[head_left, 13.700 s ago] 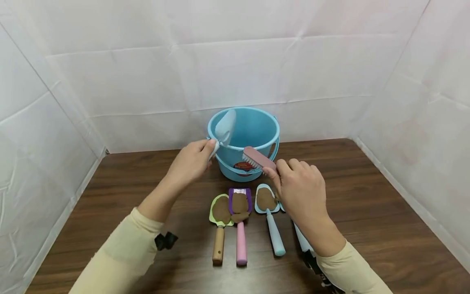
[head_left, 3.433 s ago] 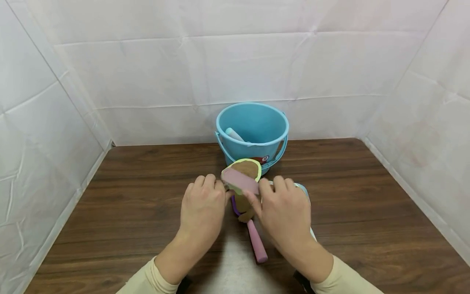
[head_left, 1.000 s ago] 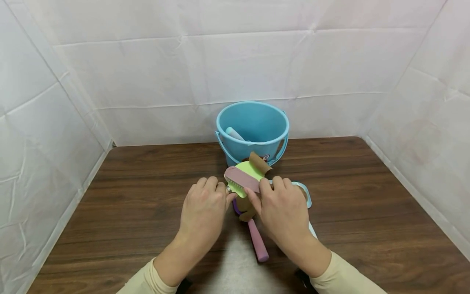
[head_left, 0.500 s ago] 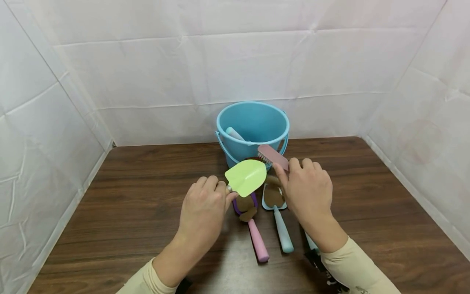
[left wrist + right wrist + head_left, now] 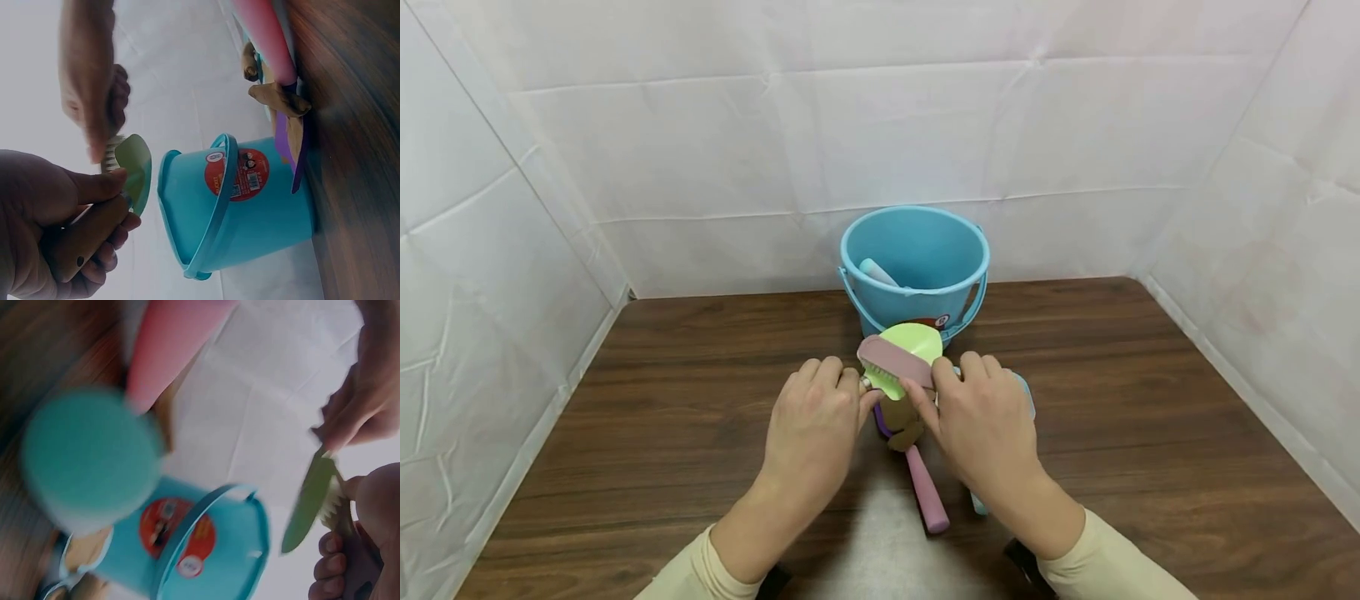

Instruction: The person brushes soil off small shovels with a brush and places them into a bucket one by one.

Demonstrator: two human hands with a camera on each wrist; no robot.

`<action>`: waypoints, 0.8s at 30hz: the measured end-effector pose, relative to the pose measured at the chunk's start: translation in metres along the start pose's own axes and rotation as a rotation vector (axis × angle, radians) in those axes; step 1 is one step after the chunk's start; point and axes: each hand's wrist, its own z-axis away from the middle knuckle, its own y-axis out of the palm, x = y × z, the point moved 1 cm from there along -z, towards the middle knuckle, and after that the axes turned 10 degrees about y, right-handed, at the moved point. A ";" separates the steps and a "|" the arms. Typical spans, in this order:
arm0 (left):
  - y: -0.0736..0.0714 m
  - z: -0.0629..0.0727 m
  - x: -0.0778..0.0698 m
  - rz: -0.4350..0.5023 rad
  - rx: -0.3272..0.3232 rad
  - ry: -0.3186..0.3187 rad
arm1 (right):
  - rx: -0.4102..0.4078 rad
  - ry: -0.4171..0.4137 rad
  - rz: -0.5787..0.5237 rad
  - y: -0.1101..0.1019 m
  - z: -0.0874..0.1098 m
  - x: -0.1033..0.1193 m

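Note:
My left hand grips the wooden handle of a lime-green trowel, raised in front of the bucket with its blade showing bare green. The right hand holds a pink scrubbing brush, its white bristles against the trowel's blade. Below them on the table lies a purple trowel with a pink handle, a brown piece on its blade. A pale blue trowel is mostly hidden under my right hand and forearm.
Behind the trowels a blue bucket stands on the dark wooden table, a light-coloured handle leaning inside it. White sheeting walls off the back and both sides.
The pale blue trowel held at first is gone from my left hand, which took up the green one. A brown piece came off its blade. The brush swung right, then back onto the blade.

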 end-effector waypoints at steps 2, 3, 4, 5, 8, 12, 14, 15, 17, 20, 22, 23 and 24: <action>0.000 0.001 0.000 -0.002 0.001 0.002 | -0.003 0.029 0.030 0.004 -0.002 -0.007; 0.000 0.001 0.001 -0.002 -0.001 0.002 | -0.003 0.040 0.038 0.007 -0.003 -0.012; 0.000 0.002 0.001 -0.005 -0.002 0.004 | -0.003 0.050 0.046 0.008 -0.005 -0.016; 0.000 0.002 0.001 -0.008 -0.002 0.006 | -0.005 0.062 0.052 0.010 -0.006 -0.020; 0.000 0.003 0.001 -0.016 -0.001 0.011 | -0.013 0.110 0.066 0.013 -0.010 -0.033; -0.001 0.002 0.001 -0.005 0.006 0.006 | -0.006 0.158 0.085 0.014 -0.014 -0.045; -0.001 0.002 0.002 0.001 0.012 0.003 | 0.001 0.164 0.083 0.013 -0.015 -0.047; -0.001 0.002 0.002 0.004 0.016 0.001 | 0.004 0.161 0.081 0.012 -0.015 -0.047; 0.000 0.002 0.003 0.006 0.022 -0.001 | 0.007 0.149 0.071 0.011 -0.014 -0.046; -0.001 0.001 0.003 0.009 0.029 -0.003 | 0.011 0.129 0.061 0.009 -0.014 -0.043; -0.001 0.001 0.003 0.011 0.033 -0.004 | 0.013 0.119 0.062 0.008 -0.014 -0.041; -0.001 0.001 0.004 0.009 0.035 -0.005 | 0.015 0.116 0.063 0.008 -0.014 -0.040; -0.002 0.001 0.004 0.010 0.038 -0.005 | 0.016 0.114 0.062 0.008 -0.014 -0.040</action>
